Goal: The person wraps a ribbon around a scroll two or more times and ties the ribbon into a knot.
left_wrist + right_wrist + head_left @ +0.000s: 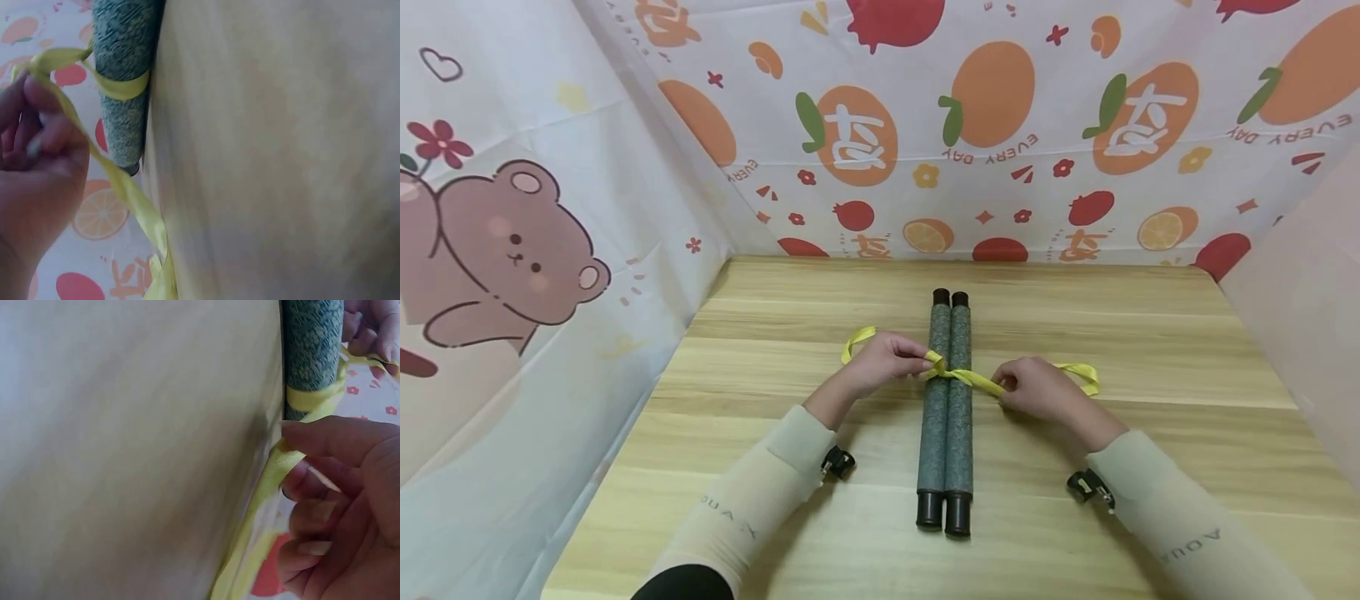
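Two rolled scrolls lie side by side on the table: a left scroll (934, 442) and a right scroll (959, 442), both grey-green patterned with dark brown end knobs. A yellow ribbon (961, 376) wraps around them near the middle and crosses itself on top. My left hand (883, 363) pinches one part of the ribbon just left of the scrolls. On the other side, my right hand (1037, 388) pinches the other part between thumb and fingers, as the right wrist view shows. Loose ribbon tails trail past both hands.
The wooden table (737, 467) has a light grain. A fruit-printed cloth (917, 192) hangs behind it, and a bear-printed cloth (512, 250) hangs at the left. Small black devices sit at the left wrist (838, 463) and right wrist (1090, 487).
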`<state>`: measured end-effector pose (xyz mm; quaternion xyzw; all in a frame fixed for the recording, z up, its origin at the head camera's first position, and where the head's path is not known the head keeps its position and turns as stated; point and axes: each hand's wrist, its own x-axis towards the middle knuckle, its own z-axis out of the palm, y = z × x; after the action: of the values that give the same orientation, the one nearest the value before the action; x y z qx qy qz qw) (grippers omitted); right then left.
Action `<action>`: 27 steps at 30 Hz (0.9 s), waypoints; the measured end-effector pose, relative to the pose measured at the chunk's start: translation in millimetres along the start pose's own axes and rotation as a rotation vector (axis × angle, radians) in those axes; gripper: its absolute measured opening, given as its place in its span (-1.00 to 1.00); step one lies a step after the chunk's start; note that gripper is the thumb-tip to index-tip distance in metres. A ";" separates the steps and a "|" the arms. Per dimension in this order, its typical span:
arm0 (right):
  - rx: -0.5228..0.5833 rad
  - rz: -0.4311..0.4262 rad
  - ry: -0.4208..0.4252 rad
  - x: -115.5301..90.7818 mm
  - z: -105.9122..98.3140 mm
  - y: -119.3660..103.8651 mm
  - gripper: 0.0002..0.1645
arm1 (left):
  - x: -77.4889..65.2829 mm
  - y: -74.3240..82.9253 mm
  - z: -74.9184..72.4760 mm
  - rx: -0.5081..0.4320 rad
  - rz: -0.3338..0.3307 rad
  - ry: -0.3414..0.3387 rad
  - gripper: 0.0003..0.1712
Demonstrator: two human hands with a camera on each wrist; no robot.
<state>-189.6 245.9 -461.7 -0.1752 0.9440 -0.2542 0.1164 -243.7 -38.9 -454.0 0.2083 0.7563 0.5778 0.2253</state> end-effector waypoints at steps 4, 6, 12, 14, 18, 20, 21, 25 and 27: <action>-0.052 0.085 -0.038 -4.6 -7.1 3.4 -0.94 | 0.2 -1.2 5.4 0.025 -0.002 0.077 -0.80; -0.085 0.128 -0.046 -6.9 -11.2 5.6 -0.94 | 0.7 -0.6 7.7 0.037 -0.022 0.105 -0.77; -0.183 0.199 -0.044 -10.5 -19.1 11.2 -0.91 | 0.4 4.0 12.3 0.067 -0.050 0.139 -0.57; -0.191 0.199 -0.027 -10.8 -19.6 13.4 -0.92 | -0.2 4.5 13.1 0.066 -0.037 0.120 -0.42; -0.170 0.167 0.075 -10.2 -20.3 21.4 -0.90 | -2.3 4.0 14.0 0.065 0.025 0.081 -0.46; -0.133 0.156 0.131 -9.6 -21.9 26.3 -0.90 | -3.8 3.6 14.3 0.062 0.059 0.081 -0.66; -0.105 0.158 0.151 -8.9 -22.8 29.1 -0.91 | -4.5 3.6 14.4 0.055 0.072 0.085 -0.77; -0.041 0.192 0.206 -6.9 -29.1 39.9 -0.94 | -8.4 5.9 14.9 0.042 0.091 0.089 -0.93; -0.049 0.217 0.221 -6.0 -34.0 42.5 -0.89 | -9.5 5.7 14.9 0.049 0.094 0.083 -0.93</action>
<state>-206.1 297.6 -454.4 -0.0462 0.9703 -0.2348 0.0344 -227.0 -31.3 -451.0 0.2249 0.7684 0.5771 0.1610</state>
